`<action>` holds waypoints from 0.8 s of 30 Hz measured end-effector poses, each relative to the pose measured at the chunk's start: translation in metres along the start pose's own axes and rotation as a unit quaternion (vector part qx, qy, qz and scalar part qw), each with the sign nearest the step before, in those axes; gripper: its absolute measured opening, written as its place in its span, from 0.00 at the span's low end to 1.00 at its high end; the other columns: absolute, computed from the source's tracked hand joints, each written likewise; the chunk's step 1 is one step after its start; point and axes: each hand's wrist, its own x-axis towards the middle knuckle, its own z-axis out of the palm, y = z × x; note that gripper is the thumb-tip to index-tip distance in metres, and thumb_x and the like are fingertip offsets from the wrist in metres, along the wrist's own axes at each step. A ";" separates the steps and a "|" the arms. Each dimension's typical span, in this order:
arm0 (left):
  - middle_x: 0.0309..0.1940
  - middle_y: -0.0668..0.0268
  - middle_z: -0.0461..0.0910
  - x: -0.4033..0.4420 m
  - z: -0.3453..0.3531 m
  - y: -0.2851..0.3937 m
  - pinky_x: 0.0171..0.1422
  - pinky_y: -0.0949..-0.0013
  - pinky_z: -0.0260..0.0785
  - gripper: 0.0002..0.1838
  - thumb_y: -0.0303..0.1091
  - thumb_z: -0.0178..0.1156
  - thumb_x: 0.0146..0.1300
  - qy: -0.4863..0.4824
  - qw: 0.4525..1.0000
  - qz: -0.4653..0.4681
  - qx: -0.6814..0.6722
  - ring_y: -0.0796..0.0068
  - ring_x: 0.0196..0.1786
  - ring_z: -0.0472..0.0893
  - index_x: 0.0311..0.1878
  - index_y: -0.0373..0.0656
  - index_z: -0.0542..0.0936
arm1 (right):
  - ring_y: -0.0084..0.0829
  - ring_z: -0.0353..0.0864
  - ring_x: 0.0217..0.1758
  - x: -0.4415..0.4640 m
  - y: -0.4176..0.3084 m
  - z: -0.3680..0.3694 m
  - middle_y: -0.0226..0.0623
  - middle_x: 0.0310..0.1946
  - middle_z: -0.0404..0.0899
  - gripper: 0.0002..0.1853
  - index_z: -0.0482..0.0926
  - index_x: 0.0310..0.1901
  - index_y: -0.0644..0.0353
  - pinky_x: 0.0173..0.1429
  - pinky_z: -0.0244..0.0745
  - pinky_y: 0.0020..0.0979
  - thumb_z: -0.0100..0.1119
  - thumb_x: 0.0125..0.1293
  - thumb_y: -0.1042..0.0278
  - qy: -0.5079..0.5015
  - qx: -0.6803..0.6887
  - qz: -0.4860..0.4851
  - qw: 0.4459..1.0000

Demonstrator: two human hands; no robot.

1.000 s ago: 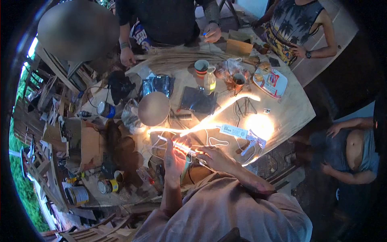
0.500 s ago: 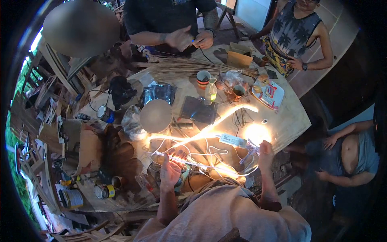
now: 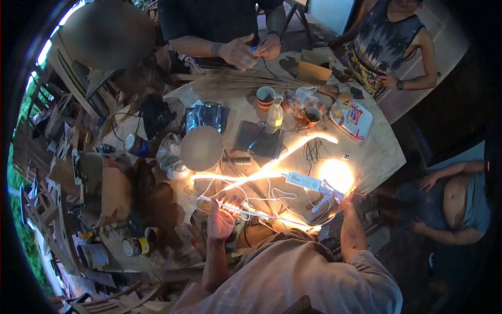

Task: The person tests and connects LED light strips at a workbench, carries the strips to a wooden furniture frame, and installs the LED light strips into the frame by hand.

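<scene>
Palm up at the table's near edge, my left hand [image 3: 222,219] has its fingers curled about a thin white light strip [image 3: 256,213], which runs right toward a glowing stretch. My right hand [image 3: 353,199] is at the table's right edge, beside a very bright glow [image 3: 336,175] and a bundle of white wire [image 3: 328,195]; glare and blur hide its fingers. A white labelled power unit [image 3: 303,181] lies left of that bundle. Lit strips [image 3: 261,172] cross the table, with loose white cable [image 3: 277,194] between them and my left hand.
Across the table [image 3: 379,157] are a striped cup [image 3: 265,98], a bottle [image 3: 275,116], a white tray [image 3: 361,125] and dark packets [image 3: 259,140]. Cans [image 3: 135,247] stand left. One person's hands [image 3: 240,54] hold a small blue-tipped item; two other people stand at the right.
My right hand has moved from beside my left hand to the table's right edge. The strip now stretches out from my left hand. The person opposite has brought both hands together.
</scene>
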 end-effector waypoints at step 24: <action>0.70 0.47 0.54 -0.002 -0.010 -0.006 0.77 0.45 0.40 0.31 0.53 0.49 0.71 -0.019 0.999 0.038 -0.015 0.48 0.73 0.54 0.70 0.44 0.59 | 0.63 0.69 0.62 -0.005 -0.007 0.001 0.73 0.60 0.63 0.47 0.41 0.71 0.72 0.65 0.67 0.51 0.51 0.68 0.43 -0.014 0.013 -0.031 0.999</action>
